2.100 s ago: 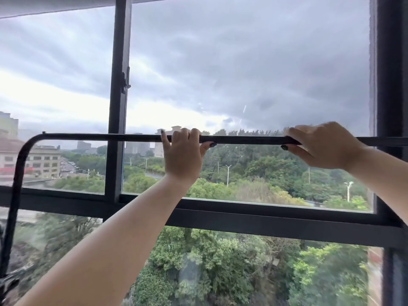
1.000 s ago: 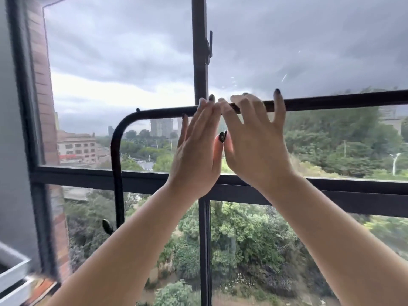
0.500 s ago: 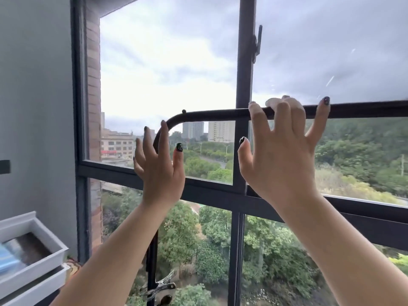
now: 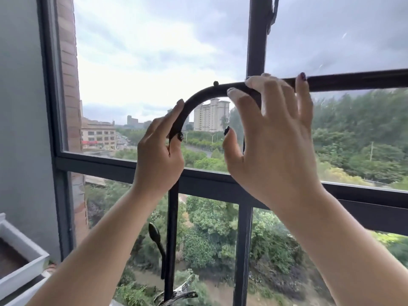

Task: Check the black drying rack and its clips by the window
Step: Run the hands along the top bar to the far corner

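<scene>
The black drying rack (image 4: 353,79) is a thin tube frame in front of the window, with a top bar running right and a rounded left corner bending down into an upright (image 4: 172,217). My left hand (image 4: 159,155) is closed around the curved corner just below the bend. My right hand (image 4: 271,138) rests on the top bar beside the corner, fingers spread over the tube, thumb apart below it. A metal clip (image 4: 178,293) hangs low on the upright, and a dark lever-shaped piece (image 4: 156,241) sticks out to its left.
The dark window frame (image 4: 220,180) with its mullion (image 4: 256,40) stands right behind the rack. A grey wall (image 4: 22,129) closes the left side. A white box (image 4: 24,266) sits at the lower left. Trees and buildings lie far below outside.
My left hand has moved from open in the air beside the corner onto the curved tube and closed on it. My right hand stays on the top bar. The view has shifted closer.
</scene>
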`<state>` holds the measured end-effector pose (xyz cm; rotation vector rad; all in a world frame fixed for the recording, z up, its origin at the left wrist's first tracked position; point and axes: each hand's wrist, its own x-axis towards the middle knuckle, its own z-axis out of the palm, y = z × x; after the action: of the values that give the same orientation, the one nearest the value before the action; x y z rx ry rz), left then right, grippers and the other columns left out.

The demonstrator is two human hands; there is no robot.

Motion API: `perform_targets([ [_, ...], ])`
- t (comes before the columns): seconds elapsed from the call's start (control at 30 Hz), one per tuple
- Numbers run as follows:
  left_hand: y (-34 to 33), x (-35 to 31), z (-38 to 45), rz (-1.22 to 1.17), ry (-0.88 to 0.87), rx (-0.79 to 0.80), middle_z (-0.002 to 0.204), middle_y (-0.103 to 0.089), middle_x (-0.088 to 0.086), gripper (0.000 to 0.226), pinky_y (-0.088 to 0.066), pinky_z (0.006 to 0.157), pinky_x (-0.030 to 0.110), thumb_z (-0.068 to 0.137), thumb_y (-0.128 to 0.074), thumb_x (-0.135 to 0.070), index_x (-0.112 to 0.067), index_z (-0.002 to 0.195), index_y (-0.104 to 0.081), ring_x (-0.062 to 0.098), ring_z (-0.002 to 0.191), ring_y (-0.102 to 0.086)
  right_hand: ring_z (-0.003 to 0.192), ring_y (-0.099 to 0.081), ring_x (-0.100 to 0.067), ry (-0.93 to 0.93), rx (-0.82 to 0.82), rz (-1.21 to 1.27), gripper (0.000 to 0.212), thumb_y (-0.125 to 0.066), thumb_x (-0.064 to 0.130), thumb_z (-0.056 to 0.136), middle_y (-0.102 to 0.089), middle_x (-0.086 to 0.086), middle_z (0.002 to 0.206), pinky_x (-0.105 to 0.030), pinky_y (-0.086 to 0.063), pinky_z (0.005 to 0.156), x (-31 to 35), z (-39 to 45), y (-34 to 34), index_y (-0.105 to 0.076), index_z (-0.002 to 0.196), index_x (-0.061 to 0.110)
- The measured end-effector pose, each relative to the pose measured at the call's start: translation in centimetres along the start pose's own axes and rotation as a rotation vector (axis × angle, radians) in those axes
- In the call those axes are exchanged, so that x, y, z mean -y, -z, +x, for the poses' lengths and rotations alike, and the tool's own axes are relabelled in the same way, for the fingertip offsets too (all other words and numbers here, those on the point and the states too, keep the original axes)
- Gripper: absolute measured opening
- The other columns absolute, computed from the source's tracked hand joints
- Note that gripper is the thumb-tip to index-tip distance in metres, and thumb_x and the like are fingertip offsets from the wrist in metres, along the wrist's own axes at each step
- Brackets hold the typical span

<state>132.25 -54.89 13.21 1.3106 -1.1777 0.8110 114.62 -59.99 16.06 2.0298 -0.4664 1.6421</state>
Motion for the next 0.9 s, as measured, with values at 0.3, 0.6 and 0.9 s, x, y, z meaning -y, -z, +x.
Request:
perform_targets([
  [0.3, -0.7, 4.2, 2.2, -0.460, 0.090, 0.167, 0.097, -0.066, -0.018, 0.035, -0.054, 0.055, 0.017, 0.085, -0.063, -0.013, -0.031, 0.116, -0.059, -0.002, 0.081, -0.065, 0.143, -0.030, -0.032, 0.009, -0.019, -0.157, 0.050, -0.049, 0.020, 0.086, -0.044, -0.015, 0.148, -0.054, -0.011, 0.118, 5.9, 2.1, -6.5, -0.051, 0.136, 0.013],
  [0.6, -3.6, 6.2, 0.9, -0.966, 0.023, 0.344, 0.060, -0.063, 0.000, 0.039, -0.049, 0.050, 0.027, 0.097, -0.040, -0.023, -0.032, 0.135, -0.038, 0.016, 0.043, -0.058, 0.142, -0.031, -0.033, -0.142, 0.123, -0.464, 0.050, -0.034, 0.027, 0.091, -0.044, -0.014, 0.145, -0.062, -0.018, 0.114, 5.1, 2.5, -8.0, -0.044, 0.139, 0.019],
  [0.9, -5.1, 4.7, -0.2, -1.225, 0.036, 0.254, 0.048, -0.039, 0.011, 0.043, -0.040, 0.035, 0.019, 0.095, -0.040, -0.020, -0.033, 0.136, -0.039, 0.020, 0.034, -0.033, 0.138, -0.033, -0.036, -0.081, 0.067, -0.467, 0.048, -0.043, 0.022, 0.091, -0.045, -0.017, 0.142, -0.061, -0.024, 0.110, 3.7, 1.9, -7.3, -0.045, 0.138, 0.013],
])
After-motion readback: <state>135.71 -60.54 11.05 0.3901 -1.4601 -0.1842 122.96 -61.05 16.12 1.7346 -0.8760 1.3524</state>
